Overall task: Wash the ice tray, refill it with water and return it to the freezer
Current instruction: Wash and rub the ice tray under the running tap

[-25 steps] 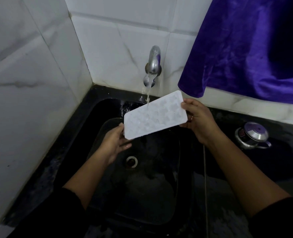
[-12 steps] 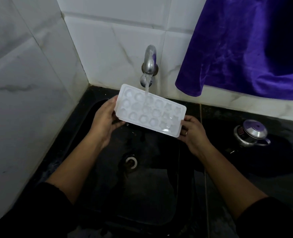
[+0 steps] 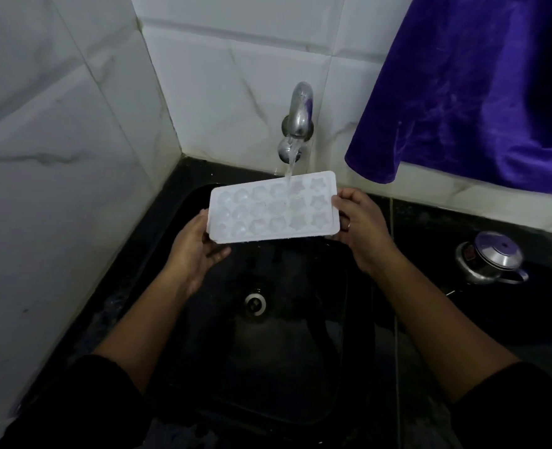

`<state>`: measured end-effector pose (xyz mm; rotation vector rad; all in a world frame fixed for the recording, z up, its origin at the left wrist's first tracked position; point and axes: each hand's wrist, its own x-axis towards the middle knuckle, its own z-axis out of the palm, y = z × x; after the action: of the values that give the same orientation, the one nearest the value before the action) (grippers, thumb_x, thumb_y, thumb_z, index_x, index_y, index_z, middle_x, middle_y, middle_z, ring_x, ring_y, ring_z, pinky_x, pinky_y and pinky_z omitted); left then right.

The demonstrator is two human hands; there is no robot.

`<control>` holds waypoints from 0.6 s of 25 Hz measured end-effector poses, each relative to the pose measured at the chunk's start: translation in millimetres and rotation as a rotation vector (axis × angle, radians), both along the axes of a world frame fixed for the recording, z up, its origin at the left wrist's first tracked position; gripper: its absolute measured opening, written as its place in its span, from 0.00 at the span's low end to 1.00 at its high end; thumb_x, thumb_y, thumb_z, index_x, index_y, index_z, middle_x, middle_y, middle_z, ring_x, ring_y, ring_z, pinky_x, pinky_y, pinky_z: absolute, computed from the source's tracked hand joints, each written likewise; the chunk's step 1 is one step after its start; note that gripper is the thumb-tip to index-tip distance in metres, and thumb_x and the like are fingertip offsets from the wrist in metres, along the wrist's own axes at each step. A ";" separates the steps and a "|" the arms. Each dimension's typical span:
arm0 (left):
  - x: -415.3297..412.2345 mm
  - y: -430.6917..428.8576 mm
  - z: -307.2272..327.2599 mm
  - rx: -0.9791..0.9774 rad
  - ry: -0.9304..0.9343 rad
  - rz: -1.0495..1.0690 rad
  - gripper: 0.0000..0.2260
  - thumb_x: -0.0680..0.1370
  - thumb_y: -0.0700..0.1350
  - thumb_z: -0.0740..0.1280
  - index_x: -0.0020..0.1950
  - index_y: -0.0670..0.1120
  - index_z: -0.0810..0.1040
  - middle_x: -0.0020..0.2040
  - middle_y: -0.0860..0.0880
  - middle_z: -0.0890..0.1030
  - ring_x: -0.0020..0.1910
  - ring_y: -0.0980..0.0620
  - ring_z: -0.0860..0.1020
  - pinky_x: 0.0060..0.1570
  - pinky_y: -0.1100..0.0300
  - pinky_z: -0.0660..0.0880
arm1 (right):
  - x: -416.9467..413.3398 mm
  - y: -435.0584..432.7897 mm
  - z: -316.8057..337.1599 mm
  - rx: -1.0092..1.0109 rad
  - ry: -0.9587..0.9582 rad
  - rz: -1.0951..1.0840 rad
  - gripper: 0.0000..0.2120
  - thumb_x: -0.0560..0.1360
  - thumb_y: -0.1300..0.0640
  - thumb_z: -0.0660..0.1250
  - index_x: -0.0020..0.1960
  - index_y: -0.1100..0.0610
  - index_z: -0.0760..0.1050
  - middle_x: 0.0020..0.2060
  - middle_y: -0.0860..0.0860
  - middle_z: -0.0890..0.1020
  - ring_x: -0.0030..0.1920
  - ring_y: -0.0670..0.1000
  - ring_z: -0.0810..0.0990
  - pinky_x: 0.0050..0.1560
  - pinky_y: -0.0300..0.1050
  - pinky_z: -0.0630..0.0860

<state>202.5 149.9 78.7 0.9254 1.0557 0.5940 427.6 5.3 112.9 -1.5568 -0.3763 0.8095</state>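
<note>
A white ice tray (image 3: 273, 207) with star and round moulds faces up, held nearly level over the black sink (image 3: 268, 367). My left hand (image 3: 197, 249) grips its left short end from below. My right hand (image 3: 360, 230) grips its right short end. Water runs from the steel tap (image 3: 297, 119) on the back wall and lands on the tray's right half, near the star moulds.
The sink's drain (image 3: 255, 303) lies below the tray. A steel lidded pot (image 3: 491, 257) stands on the black counter at the right. A purple cloth (image 3: 469, 89) hangs over the upper right. White marble tiles (image 3: 57, 157) close the left and back.
The tray was turned from underside-up to moulds-up, then swung level, its right end now under the stream. My right hand rose and my left hand dropped slightly.
</note>
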 end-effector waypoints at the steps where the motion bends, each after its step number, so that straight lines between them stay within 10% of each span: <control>1: 3.8 -4.7 -5.9 -0.027 0.001 -0.021 0.13 0.86 0.56 0.60 0.66 0.55 0.79 0.61 0.50 0.85 0.56 0.50 0.84 0.56 0.49 0.79 | 2.6 -2.8 4.9 0.015 -0.015 -0.013 0.05 0.83 0.57 0.64 0.56 0.53 0.79 0.52 0.51 0.87 0.50 0.53 0.87 0.40 0.47 0.83; 15: 29.0 -45.2 -10.4 0.065 -0.003 -0.260 0.13 0.85 0.55 0.60 0.66 0.57 0.80 0.59 0.51 0.86 0.59 0.45 0.83 0.61 0.46 0.78 | 31.4 -61.7 -59.5 -0.045 0.165 -0.374 0.09 0.80 0.58 0.65 0.57 0.59 0.81 0.55 0.60 0.86 0.52 0.60 0.86 0.46 0.53 0.84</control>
<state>231.5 104.7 68.4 1.0985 0.8996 0.4152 459.0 -56.4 53.4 -1.5286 0.0547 0.6496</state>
